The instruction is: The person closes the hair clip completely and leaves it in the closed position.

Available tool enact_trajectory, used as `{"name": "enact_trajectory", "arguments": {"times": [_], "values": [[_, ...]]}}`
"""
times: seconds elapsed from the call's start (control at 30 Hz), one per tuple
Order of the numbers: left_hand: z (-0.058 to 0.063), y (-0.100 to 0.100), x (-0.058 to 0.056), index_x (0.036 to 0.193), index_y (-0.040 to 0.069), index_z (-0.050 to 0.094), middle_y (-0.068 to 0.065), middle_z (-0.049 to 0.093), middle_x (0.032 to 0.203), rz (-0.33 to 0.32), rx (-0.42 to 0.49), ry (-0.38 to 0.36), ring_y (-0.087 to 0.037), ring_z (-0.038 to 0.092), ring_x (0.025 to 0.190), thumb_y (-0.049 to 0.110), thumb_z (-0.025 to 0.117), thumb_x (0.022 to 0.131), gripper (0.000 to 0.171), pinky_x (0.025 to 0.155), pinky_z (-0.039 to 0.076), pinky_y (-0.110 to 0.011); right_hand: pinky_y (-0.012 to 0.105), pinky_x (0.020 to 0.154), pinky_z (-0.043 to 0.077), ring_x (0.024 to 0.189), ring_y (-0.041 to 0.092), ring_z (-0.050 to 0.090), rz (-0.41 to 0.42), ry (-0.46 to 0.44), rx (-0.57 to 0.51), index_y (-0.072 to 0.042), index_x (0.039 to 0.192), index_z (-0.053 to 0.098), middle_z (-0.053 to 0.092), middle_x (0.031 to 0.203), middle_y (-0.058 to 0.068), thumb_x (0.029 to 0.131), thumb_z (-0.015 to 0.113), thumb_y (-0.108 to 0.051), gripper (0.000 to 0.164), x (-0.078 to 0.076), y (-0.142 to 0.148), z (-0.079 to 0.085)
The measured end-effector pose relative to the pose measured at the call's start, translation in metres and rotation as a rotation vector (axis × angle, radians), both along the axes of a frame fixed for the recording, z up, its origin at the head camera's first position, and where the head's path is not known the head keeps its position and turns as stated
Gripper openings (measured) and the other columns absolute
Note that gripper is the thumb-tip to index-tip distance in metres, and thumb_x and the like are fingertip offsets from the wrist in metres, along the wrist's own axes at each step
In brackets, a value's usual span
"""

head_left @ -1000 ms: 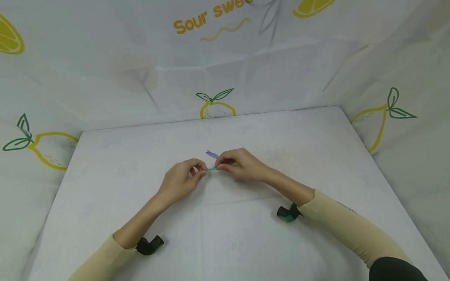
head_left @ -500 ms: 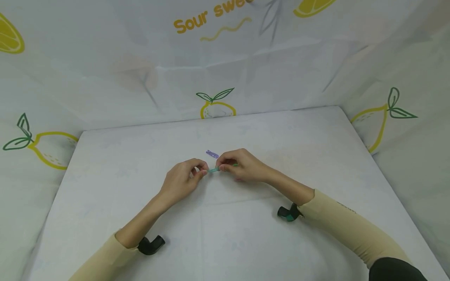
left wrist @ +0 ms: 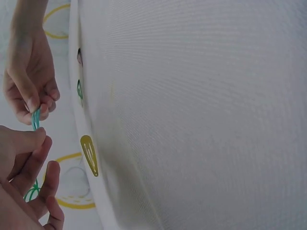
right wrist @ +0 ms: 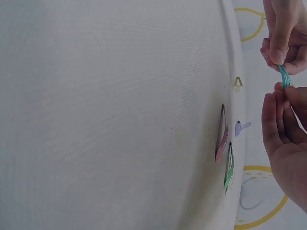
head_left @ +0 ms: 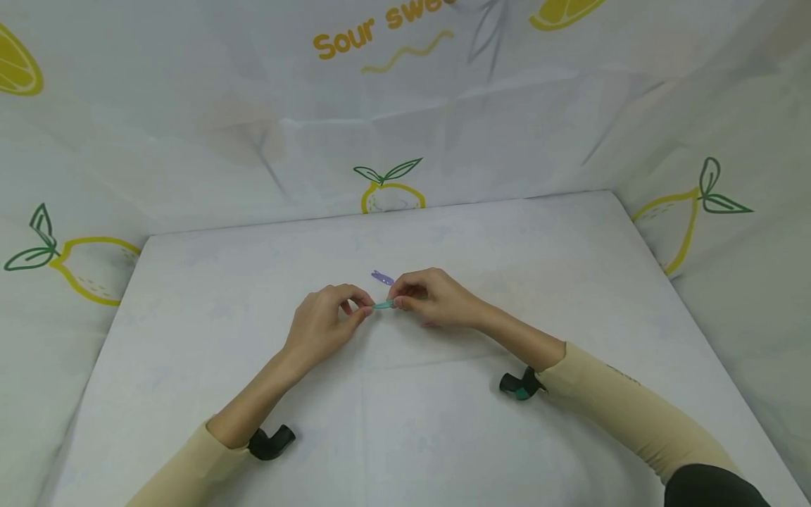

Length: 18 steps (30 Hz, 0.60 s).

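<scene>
A slim teal snap hair clip [head_left: 383, 305] spans the small gap between my two hands over the middle of the white table. My left hand [head_left: 324, 322] pinches its left end between thumb and forefinger. Its other end is in the fingertips of my right hand [head_left: 440, 299]. Both wrist views show the teal clip's narrow bars, with its ends covered by fingers. Just beyond the right fingertips a purple hair clip [head_left: 382, 278] with rabbit-like ears lies on the cloth. In the left wrist view, a yellow snap clip [left wrist: 86, 141] lies near the left hand.
In the right wrist view, a pink hair clip [right wrist: 220, 154] and a green hair clip [right wrist: 230, 173] lie on the table beneath the right hand. White cloth printed with lemons [head_left: 393, 201] walls the table at the back and both sides.
The teal clip has turned slightly between the fingertips, and the right fingers shifted a little along it. Part of the green clip seen earlier by the right thumb is now mostly covered.
</scene>
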<state>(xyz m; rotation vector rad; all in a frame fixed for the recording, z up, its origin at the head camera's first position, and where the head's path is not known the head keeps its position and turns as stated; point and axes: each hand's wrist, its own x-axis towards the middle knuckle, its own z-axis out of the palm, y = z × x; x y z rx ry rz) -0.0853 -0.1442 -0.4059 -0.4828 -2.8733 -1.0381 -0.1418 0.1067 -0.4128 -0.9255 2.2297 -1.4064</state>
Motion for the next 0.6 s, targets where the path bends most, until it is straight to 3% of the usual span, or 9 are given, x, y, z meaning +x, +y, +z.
{"name": "enact_trajectory", "arguments": {"times": [0.13,0.37,0.6], "values": [[-0.0020,-0.0010,0.0002,0.101,0.021,0.083,0.008,0.081,0.094,-0.005,0.000,0.025,-0.015,0.070,0.083,0.019,0.087,0.093,0.009,0.063,0.043,-0.026,0.021,0.079,0.056,0.085,0.018,0.067,-0.009,-0.023,-0.016,-0.002,0.109,0.077,0.079,0.101,0.017,0.102,0.073,-0.003,0.008,0.0004,-0.0007,0.0010],[-0.0028,-0.0021,0.0017,0.101,0.020,0.083,0.007,0.081,0.093,0.008,0.016,0.030,-0.017,0.070,0.084,0.020,0.090,0.090,0.012,0.064,0.043,-0.026,0.020,0.080,0.059,0.088,0.037,0.073,-0.006,-0.051,-0.051,0.000,0.112,0.076,0.078,0.102,0.022,0.103,0.070,-0.001,0.011,0.0004,-0.0006,-0.0008],[-0.0048,-0.0022,0.0026,0.101,0.020,0.083,0.007,0.082,0.093,0.015,0.021,0.055,-0.017,0.071,0.084,0.020,0.090,0.090,0.013,0.063,0.043,-0.025,0.022,0.079,0.059,0.087,0.039,0.073,-0.001,-0.043,-0.059,0.000,0.115,0.076,0.078,0.102,0.022,0.103,0.069,-0.001,0.014,0.0008,-0.0010,0.0010]]}}
